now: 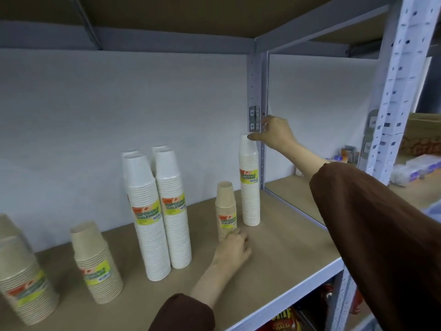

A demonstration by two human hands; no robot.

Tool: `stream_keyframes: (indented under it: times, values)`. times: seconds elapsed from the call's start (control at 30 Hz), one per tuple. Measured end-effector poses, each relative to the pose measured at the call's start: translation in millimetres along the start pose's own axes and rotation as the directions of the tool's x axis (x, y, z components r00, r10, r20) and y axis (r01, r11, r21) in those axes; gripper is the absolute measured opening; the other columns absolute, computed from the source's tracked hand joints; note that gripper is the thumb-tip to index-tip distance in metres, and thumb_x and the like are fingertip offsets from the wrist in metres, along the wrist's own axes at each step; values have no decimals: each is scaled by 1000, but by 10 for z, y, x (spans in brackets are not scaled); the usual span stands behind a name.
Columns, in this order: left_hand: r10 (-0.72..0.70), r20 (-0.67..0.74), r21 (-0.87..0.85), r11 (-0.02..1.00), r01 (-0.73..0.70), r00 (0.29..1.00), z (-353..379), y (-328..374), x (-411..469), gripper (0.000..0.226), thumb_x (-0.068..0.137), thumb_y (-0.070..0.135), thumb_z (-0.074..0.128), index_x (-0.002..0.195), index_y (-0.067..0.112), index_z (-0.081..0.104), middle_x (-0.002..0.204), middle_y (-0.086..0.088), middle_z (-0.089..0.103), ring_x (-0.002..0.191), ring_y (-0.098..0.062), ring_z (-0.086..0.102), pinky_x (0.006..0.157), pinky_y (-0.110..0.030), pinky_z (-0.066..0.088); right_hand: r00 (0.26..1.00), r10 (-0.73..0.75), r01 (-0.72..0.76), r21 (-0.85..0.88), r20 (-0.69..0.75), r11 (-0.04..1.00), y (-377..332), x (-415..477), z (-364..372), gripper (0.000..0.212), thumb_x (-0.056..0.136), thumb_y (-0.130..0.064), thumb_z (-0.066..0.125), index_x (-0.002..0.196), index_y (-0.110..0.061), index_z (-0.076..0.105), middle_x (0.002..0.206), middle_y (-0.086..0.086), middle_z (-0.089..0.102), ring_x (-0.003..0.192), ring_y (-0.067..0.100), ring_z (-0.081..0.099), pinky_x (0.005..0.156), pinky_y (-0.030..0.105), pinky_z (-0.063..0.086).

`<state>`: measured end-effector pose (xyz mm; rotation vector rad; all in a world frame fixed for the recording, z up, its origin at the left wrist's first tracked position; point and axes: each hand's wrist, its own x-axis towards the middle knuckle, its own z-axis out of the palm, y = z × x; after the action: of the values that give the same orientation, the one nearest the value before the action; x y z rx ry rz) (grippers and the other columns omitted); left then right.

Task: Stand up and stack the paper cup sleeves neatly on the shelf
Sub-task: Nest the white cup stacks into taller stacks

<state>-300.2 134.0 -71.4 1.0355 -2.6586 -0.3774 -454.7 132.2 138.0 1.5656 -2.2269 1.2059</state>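
On the shelf board: sleeves of paper cups stand upright on the shelf (286,254).
Step in hand: squaring up two sleeves near the grey upright post (257,91).
Right hand (276,132): fingertips pinch the top of the tall white sleeve (250,182), steadying it just beside the post.
Left hand (235,247): curled at the base of the short kraft sleeve (226,209); grip hidden, cannot tell.
Next move: probably sliding both together, kept upright.
Nearby: twin white sleeves (162,211), and kraft bowl stacks (95,261) at left.
In the way: nothing between; the tall sleeve could topple.
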Motion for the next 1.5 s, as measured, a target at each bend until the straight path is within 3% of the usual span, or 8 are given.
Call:
stream_keyframes:
  times: [0.27, 0.5, 0.83, 0.93, 1.07, 1.17, 1.33, 1.5]
  values:
    - [-38, -29, 26, 999, 39, 999, 282, -55, -23, 32, 94, 20, 37, 112, 1, 55, 124, -11, 51, 114, -25, 49, 94, -37, 44, 982, 18, -13, -28, 190, 1000, 55, 100, 247, 74, 76, -39, 69, 136, -4, 41, 138, 13, 48, 124, 30, 47, 100, 35, 40]
    - [-26, -44, 31, 999, 27, 999, 304, -57, -56, 32, 95, 18, 35, 112, 0, 54, 125, -13, 50, 117, -25, 46, 97, -38, 40, 998, 34, -38, 72, 53, 997, 48, 87, 312, 59, 73, -29, 75, 120, 0, 54, 122, 17, 60, 109, 30, 57, 84, 32, 46]
    - [-15, -58, 53, 998, 18, 998, 215, -37, -310, 31, 93, 18, 38, 114, 1, 52, 126, -12, 49, 116, -27, 48, 95, -37, 40, 994, 13, -5, 75, -111, 997, -237, -122, -233, 46, 67, -27, 77, 102, -1, 64, 104, 17, 66, 92, 30, 60, 66, 26, 38]
    - [-30, -75, 42, 999, 33, 997, 155, -84, -470, 30, 92, 17, 38, 112, 1, 54, 124, -13, 51, 115, -27, 48, 93, -36, 41, 997, -31, 40, 118, -72, 992, -440, -246, -429, 44, 66, -27, 78, 100, -3, 65, 90, 10, 59, 74, 24, 53, 52, 21, 39]
    - [-75, -92, 21, 997, 77, 993, 51, -237, -752, 31, 92, 16, 37, 112, 1, 55, 118, -13, 54, 111, -25, 50, 89, -34, 43, 994, -113, 111, 200, 1, 973, -737, -455, -591, 42, 66, -28, 78, 100, -4, 66, 82, 6, 57, 73, 19, 53, 64, 26, 43]
    - [-97, -120, 33, 994, 102, 988, -63, -402, -988, 32, 92, 16, 38, 113, 2, 58, 117, -13, 55, 107, -25, 54, 88, -34, 44, 982, -154, 111, 327, 107, 938, -959, -622, -616, 35, 67, -24, 79, 94, -6, 66, 67, 1, 57, 56, 13, 53, 57, 20, 44]
    - [-167, -159, 52, 983, 177, 973, -257, -696, -1345, 29, 90, 12, 41, 112, 3, 57, 117, -13, 56, 107, -26, 53, 84, -33, 44, 941, -228, 108, 417, 251, 902, -1290, -845, -405, 43, 68, -16, 78, 100, 9, 64, 81, 14, 58, 61, 17, 54, 62, 24, 47]
    - [-285, -183, 36, 954, 296, 941, -388, -929, -1636, 26, 90, 16, 41, 106, 4, 58, 115, -11, 57, 103, -29, 58, 85, -36, 46, 909, -271, 121, 421, 318, 899, -1502, -974, -108, 34, 66, -14, 80, 92, 2, 66, 76, 13, 58, 53, 14, 50, 58, 23, 44]
